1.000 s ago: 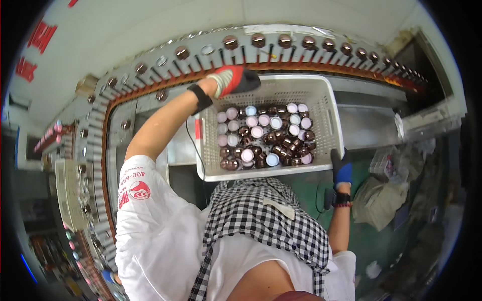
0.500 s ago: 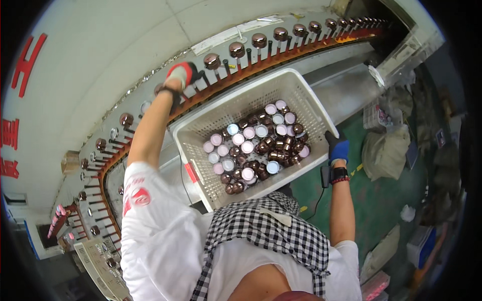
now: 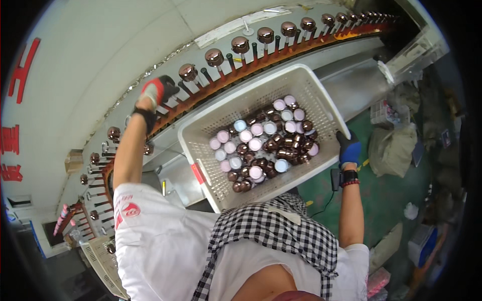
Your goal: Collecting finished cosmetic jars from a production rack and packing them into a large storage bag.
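My left hand (image 3: 158, 91), in a red, white and black glove, reaches over the row of upright posts at the upper left. Its fingers are curled at the top of a post; what they hold, if anything, is hidden. Right of it stands a shiny brown round cap (image 3: 188, 72) on its post. My right hand (image 3: 348, 149), in a blue and black glove, grips the right rim of a white perforated plastic basket (image 3: 201, 131). Inside lie many glossy brown caps (image 3: 286, 153), some showing pale pink or bluish-white discs (image 3: 255, 144).
A curved conveyor track (image 3: 236, 72) carries posts, many topped with brown caps, around the far and left sides. A metal trough (image 3: 351, 83) runs beneath it. On the green floor to the right are a greyish sack (image 3: 389, 153) and a small white crate (image 3: 384, 114).
My left hand has moved left and slightly nearer along the row of posts. The basket, with my right hand still on its rim, sits slightly farther right in view.
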Demonstrator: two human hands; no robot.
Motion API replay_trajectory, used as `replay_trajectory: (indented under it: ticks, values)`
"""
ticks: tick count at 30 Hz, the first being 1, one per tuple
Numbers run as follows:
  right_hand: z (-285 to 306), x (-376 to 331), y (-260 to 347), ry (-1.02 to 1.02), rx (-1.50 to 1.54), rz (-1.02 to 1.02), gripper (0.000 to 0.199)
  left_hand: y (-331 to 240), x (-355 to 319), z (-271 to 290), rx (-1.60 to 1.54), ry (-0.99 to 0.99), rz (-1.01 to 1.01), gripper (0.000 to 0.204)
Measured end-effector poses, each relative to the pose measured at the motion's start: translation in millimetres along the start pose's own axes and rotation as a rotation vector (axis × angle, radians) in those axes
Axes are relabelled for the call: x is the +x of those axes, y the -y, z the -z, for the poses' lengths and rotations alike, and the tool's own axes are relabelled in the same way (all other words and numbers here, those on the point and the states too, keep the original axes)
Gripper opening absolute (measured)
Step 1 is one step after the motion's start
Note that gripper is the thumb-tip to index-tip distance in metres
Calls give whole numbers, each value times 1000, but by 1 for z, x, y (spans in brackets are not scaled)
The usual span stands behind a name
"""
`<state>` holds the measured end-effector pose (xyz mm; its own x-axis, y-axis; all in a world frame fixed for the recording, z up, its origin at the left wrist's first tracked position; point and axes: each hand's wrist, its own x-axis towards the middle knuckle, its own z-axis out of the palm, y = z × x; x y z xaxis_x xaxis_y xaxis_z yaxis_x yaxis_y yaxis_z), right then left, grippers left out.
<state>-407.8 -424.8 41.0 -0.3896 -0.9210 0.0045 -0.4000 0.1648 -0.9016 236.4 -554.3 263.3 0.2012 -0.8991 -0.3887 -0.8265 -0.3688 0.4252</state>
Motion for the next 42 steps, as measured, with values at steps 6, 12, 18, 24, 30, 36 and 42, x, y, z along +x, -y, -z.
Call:
replay_trajectory:
  ticks: [6,12,18,24,30,36,42]
  values:
    - [3,11,9,16,-36,-40,39,-56,-87,-69,411,117,-1014,86]
    - [-4,15,15,30,-143,-15,41,-90,66,-20,154,-40,-147,71]
    - [-1,17,6,-17,-135,-43,40,-52,-21,-112,638,-156,-833,31]
    - [12,9,16,-10,-118,-31,37,-168,-1,-82,530,-620,-970,78]
    - [14,14,6,-40,-204,-92,45,-166,23,-89,129,48,-209,35]
    - [19,8,20,-7,-147,-70,43,-184,-45,-112,295,94,-889,66]
    - [17,14,15,59,-209,-111,37,-205,109,-92,-29,-114,-586,85]
